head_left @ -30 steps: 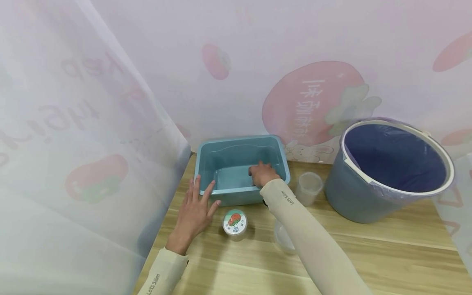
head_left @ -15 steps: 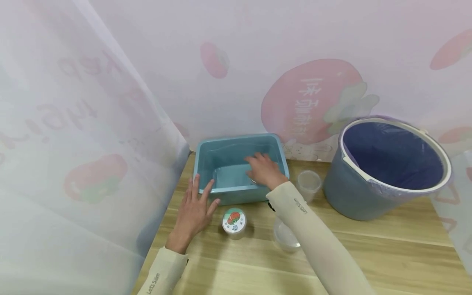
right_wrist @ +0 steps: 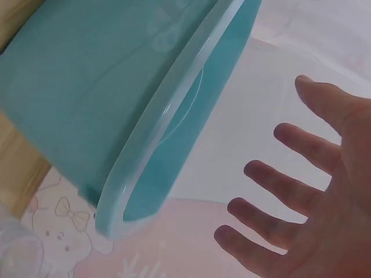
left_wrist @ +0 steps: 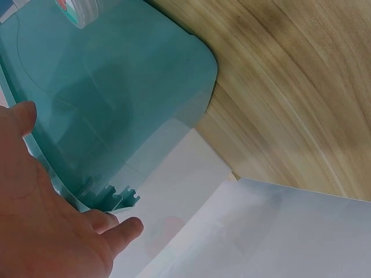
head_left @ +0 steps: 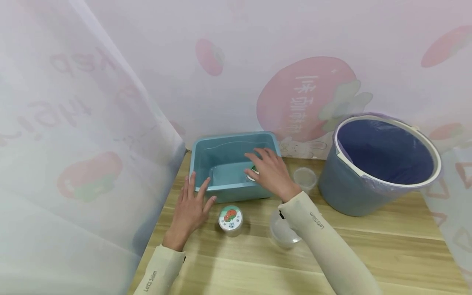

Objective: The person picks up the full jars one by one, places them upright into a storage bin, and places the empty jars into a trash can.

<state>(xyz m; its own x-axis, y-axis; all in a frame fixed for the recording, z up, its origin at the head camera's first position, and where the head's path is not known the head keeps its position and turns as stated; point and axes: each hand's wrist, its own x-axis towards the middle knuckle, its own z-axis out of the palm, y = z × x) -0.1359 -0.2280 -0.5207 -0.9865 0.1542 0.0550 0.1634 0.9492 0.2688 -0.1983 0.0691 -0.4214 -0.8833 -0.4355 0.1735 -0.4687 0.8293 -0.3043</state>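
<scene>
head view: my right hand point(head_left: 273, 171) covers part of a round lid point(head_left: 253, 174) inside the blue bin point(head_left: 236, 187); cannot make out its label. right sleeve point(head_left: 313, 221) hides one side of the clear tub point(head_left: 282, 231). small print on the tomato lid point(head_left: 230, 218) too fine for me to read. bucket point(head_left: 343, 196) floor: cannot be made out. left wrist view: my left hand point(left_wrist: 52, 231) cut off by left and bottom edges; labelled jar point(left_wrist: 82, 9) cropped by top edge. right wrist view: clear cup point(right_wrist: 20, 249) cropped at left.
</scene>
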